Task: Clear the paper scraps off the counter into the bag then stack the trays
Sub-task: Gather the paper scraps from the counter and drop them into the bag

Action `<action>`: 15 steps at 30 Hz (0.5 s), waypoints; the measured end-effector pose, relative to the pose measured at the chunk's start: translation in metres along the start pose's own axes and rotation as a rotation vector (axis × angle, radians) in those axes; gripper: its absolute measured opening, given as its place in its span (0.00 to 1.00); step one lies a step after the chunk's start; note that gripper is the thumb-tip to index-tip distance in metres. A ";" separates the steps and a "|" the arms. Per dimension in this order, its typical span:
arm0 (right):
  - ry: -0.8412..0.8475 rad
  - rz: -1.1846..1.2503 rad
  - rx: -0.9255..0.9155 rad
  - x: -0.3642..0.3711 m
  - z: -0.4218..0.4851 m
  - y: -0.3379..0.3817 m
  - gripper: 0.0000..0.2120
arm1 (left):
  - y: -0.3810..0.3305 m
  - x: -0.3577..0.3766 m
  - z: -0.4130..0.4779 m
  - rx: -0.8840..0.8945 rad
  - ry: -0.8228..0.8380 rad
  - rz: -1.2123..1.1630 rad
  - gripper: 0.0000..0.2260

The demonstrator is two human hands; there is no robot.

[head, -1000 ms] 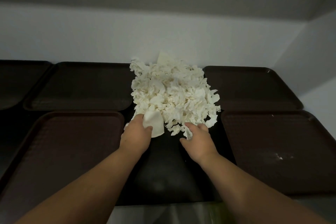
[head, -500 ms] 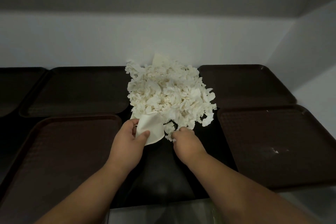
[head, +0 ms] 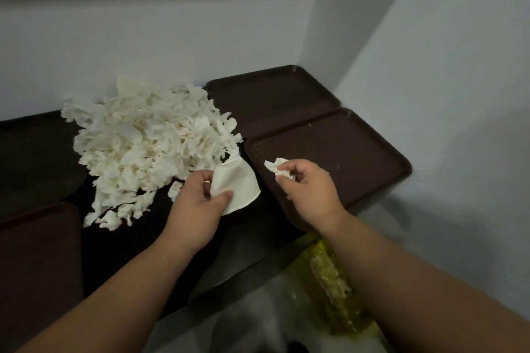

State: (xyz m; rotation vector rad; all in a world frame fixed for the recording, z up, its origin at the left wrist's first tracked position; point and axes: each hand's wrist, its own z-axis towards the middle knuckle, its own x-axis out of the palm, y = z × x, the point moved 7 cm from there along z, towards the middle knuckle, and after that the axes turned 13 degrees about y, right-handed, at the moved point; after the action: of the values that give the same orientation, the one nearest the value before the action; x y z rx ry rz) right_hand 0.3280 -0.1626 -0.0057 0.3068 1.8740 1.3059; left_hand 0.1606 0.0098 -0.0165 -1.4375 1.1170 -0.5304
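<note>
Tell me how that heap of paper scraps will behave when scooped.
Probably very light and floppy: the paper scraps are thin, torn and crumpled. Likely to shed bits, since loose pieces trail off the near edge. The right hand's wad looks crushed.

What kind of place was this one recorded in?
Likely a cafeteria or food-service back area: brown serving trays laid on a dark counter, a heap of paper scraps, bare pale walls.
</note>
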 end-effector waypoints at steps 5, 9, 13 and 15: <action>-0.301 0.097 0.149 -0.111 -0.040 -0.064 0.04 | -0.029 0.081 0.014 0.042 0.151 0.027 0.12; -0.402 0.111 0.327 -0.166 -0.074 -0.140 0.02 | -0.045 0.153 0.024 0.040 0.255 0.049 0.13; -0.340 0.141 0.492 -0.182 -0.094 -0.208 0.01 | -0.058 0.220 0.030 0.049 0.345 0.097 0.12; -0.315 0.163 0.546 -0.184 -0.097 -0.236 0.03 | -0.059 0.245 0.033 0.035 0.365 0.116 0.12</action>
State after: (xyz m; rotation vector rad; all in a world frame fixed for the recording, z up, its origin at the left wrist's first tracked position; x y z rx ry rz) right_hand 0.4317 -0.4409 -0.1092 0.9092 1.9252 0.7629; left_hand 0.3150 -0.1913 -0.0366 -1.2652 1.4620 -0.7449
